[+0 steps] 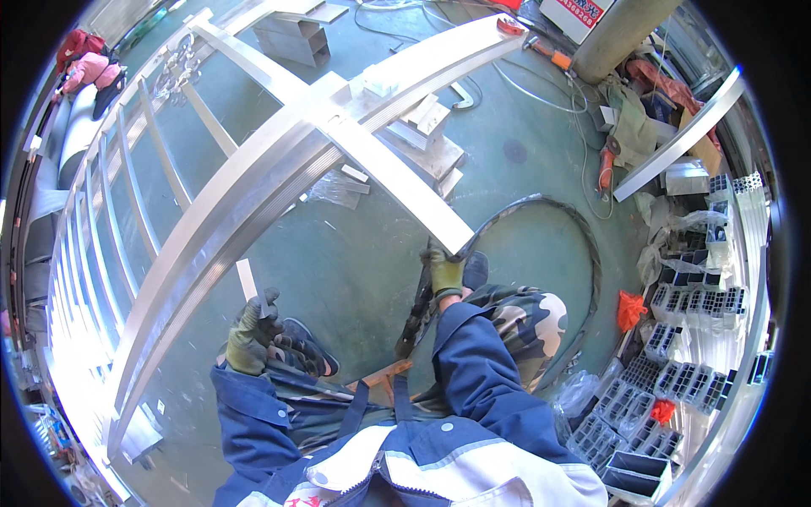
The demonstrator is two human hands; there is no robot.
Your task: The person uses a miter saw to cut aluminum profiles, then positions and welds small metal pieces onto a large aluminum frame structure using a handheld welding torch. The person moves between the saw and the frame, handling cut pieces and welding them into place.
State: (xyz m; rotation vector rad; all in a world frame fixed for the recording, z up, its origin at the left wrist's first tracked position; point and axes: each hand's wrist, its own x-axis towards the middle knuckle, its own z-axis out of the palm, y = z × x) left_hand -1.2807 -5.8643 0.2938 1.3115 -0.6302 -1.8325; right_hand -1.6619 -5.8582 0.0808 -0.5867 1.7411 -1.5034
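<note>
Head view, near to far; left hand (247,336), gloved, sits low and left of centre in the frame; its grip is narrow, apparently pinching the lower end of a short pale strip (246,279) that points up-frame; right hand (446,272), also gloved, is near frame centre at the lower end of a silver bar (405,182); fingers partly hidden there, so cannot tell whether that grip closes on the bar; a dark hose (595,258) loops on the floor to the right.

Beyond: the bar slants up-left to cross a curved frame (236,173) spanning the left and upper middle; hollow profiles (623,390) stacked lower right; red tool (606,169) upper right; person in pink (89,71) far upper left.

Handling note (judgement): best to steady the bar's free end from below, fingertips off its cut edges; keep the strip clear of the frame's faces to avoid scratches; feet outside the hose loop.
</note>
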